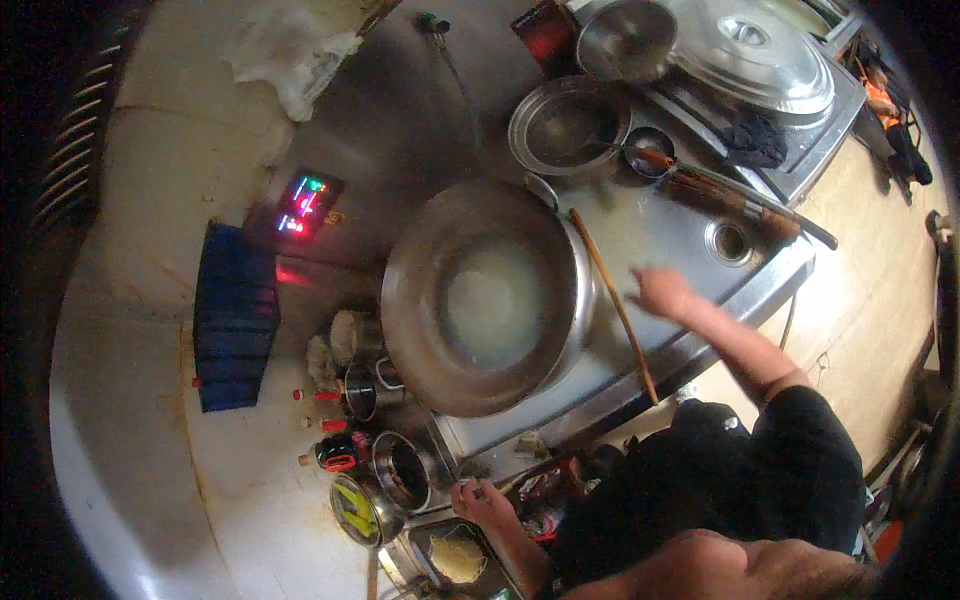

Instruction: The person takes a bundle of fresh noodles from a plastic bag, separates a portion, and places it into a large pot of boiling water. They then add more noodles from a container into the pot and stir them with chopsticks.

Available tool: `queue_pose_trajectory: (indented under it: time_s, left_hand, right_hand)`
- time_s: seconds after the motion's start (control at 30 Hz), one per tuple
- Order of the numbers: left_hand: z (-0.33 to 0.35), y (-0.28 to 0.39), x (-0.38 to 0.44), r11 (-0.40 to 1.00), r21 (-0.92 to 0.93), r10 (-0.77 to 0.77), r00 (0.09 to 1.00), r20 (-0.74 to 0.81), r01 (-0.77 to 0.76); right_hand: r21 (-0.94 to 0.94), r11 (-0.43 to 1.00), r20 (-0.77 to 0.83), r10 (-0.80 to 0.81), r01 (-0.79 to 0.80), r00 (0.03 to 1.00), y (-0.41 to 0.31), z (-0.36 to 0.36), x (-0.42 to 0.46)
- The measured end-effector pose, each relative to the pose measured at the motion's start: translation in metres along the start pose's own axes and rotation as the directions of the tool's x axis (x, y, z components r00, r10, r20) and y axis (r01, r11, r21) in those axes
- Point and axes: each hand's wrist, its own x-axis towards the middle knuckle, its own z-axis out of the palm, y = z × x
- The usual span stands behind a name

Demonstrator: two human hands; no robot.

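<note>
A large wok [420, 247] stands in front of me, with cloudy, pale liquid [491, 304] in its bottom. My right hand [664, 292], slightly blurred, is over the steel counter right of the wok. Its fingers look apart, and I see nothing held in them. A thin wooden stick [615, 300] lies between that hand and the wok, reaching past the counter's front edge. My left hand [484, 501] is low at the left, fingers curled, beside a steel pot of dark liquid [405, 472]. Whether it grips something small is unclear.
Beyond my right hand are a metal bowl [570, 127], a long-handled ladle [649, 154] and a large domed lid [750, 60]. A lit control panel [304, 206] is behind the wok. Near my left hand are a pot with green pieces [356, 510] and a bagged tray [457, 559].
</note>
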Motion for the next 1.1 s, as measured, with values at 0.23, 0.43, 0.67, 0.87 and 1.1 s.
queue_pose_trajectory:
  time_s: [0.23, 0.43, 0.67, 0.87, 1.1]
  left_hand:
    - [0.016, 0.003, 0.021, 0.986, -0.008, 0.165, 0.986, -0.038, -0.165]
    - [0.026, 0.002, 0.021, 0.957, -0.010, 0.289, 0.953, -0.087, -0.291]
    - [0.028, 0.008, 0.032, 0.952, -0.016, 0.304, 0.948, -0.099, -0.307]
    - [0.032, 0.004, 0.031, 0.926, 0.037, 0.378, 0.919, -0.112, -0.377]
    - [0.031, -0.012, 0.008, 0.997, -0.035, 0.063, 0.997, -0.050, -0.065]
  right_hand:
    - [0.068, 0.988, 0.192, 0.127, -0.142, 0.973, -0.022, 0.076, -0.062]
    - [0.480, 0.876, -0.110, 0.102, -0.037, 0.989, -0.014, 0.027, -0.079]
    - [0.901, 0.426, 0.017, 0.150, -0.080, 0.989, 0.004, -0.025, 0.036]
    - [0.848, -0.527, 0.045, 0.169, 0.052, 0.985, 0.004, -0.070, 0.123]
    - [0.469, 0.880, -0.641, 0.403, -0.083, 0.653, 0.113, -0.031, 0.046]
